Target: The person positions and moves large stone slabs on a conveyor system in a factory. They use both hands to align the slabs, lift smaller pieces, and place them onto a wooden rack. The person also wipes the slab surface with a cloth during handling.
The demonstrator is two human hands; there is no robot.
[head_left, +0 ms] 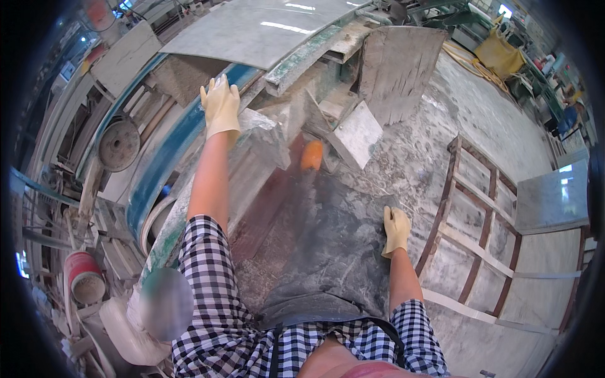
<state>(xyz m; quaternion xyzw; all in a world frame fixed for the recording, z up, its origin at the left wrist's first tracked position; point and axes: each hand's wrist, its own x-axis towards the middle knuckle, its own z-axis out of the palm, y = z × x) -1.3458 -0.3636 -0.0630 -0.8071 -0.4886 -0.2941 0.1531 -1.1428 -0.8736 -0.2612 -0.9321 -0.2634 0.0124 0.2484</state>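
Observation:
My left hand [220,112], in a cream rubber glove, reaches forward with fingers stretched and a little apart. It rests by a blue metal rail [169,140], just below the near edge of a pale, shiny stone slab [252,31]. Nothing shows in its grasp. Lower right, my right hand [396,230], in a matching glove, hangs beside the edge of my dark, dusty apron [328,246]. Its fingers are curled in, and whatever they may hold is hidden.
An orange rounded object [312,155] lies past the apron, near a tilted white stone piece [358,135]. Right stands a brown metal frame [485,220]; a grey board [403,72] leans ahead. A red bucket [84,277] and a round disc [118,145] are left.

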